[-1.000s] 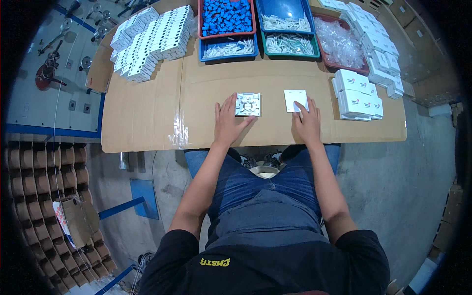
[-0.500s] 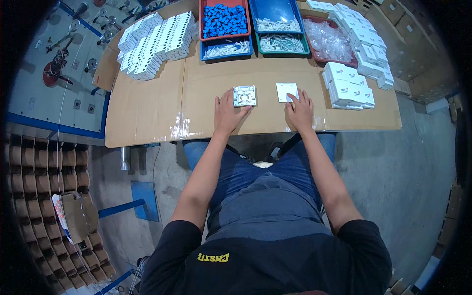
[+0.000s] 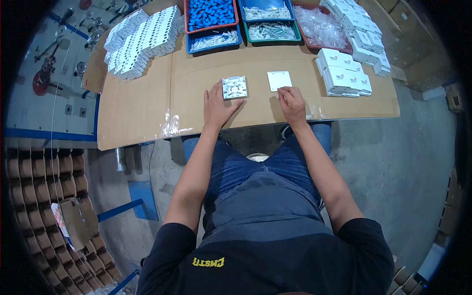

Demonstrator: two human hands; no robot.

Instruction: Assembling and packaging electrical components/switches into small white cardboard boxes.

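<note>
On the cardboard-covered table lies a square white fitting (image 3: 234, 88) with its inner parts showing, perhaps an electrical socket or switch. My left hand (image 3: 219, 107) rests against it, fingers along its left side and thumb stretched below its near edge. To the right is a thin, plain white square plate (image 3: 279, 80). My right hand (image 3: 293, 104) is closed in a pinch at the near right corner of this plate, its fingertips covering that corner.
Stacked white fittings (image 3: 147, 42) stand at the far left. Along the back are a red tray of blue pieces (image 3: 211, 12), trays of small white pieces (image 3: 273, 32) and a red tray of clear plastic bags (image 3: 322, 24). White boxed units (image 3: 342, 73) are piled at the right.
My right hand has gone from lying with fingers stretched over the plate to a pinch at its near edge. The left hand stays beside the fitting. The whole view has shifted slightly.
</note>
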